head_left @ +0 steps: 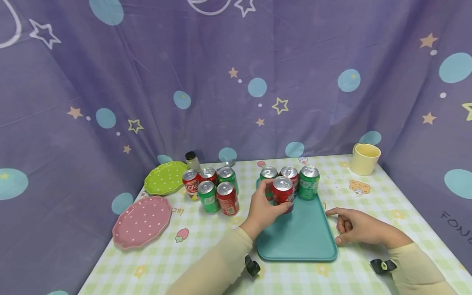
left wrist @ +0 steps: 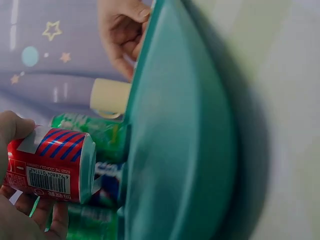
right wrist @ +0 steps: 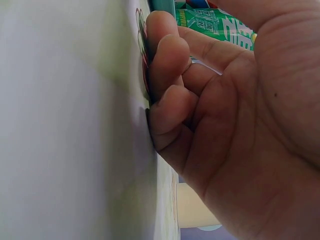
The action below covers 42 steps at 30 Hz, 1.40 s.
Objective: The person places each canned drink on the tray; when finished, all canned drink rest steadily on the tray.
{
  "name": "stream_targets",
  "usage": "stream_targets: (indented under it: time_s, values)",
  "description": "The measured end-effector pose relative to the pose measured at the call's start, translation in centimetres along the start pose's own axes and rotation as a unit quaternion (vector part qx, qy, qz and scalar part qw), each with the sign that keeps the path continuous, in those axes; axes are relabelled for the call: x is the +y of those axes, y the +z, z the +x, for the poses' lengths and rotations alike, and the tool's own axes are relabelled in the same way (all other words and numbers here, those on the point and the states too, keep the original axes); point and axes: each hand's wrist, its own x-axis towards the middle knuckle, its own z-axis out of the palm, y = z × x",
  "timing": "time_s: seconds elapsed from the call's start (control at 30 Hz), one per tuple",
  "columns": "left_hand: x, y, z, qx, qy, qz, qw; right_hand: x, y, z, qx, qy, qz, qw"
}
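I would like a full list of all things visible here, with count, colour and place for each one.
tray: one, teal, on the table in front of the person
cans on the tray: four, two red and two green, at its far end; the nearest is the red can
cans beside the tray: five, three red and two green, standing together on the table to the left
plates: two, green plate and pink plate, left side of the table
bottle: one, dark cap, behind the left cans
cup: one, pale yellow, far right corner
table: one, green checked cloth
left hand: grips the red can on the tray
right hand: rests on the table beside the tray's right edge, fingers loosely curled
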Motion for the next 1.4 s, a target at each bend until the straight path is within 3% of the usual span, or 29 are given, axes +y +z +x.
stream_targets:
  time_s: [0.33, 0.73, 1.07, 1.4]
  values:
    - [-0.4, 3.5, 0.3, -0.029, -0.003, 0.021, 0.9993, 0.2, 0.2, 0.2, 0.000, 0.003, -0.002, 1.000]
    - [0.8, 6.7, 1.4, -0.022, -0.014, 0.076, 0.9968, -0.2, -0.1, 0.1, -0.001, 0.004, 0.002, 1.000]
    - [0.7, 7.8, 1.6, -0.001, -0.010, 0.098, 0.9952, -0.2, -0.2, 0.1, 0.002, -0.001, -0.005, 1.000]
    - [1.2, 8.6, 1.4, -0.003, -0.014, 0.094, 0.9954, -0.3, -0.2, -0.2, -0.002, 0.000, 0.001, 1.000]
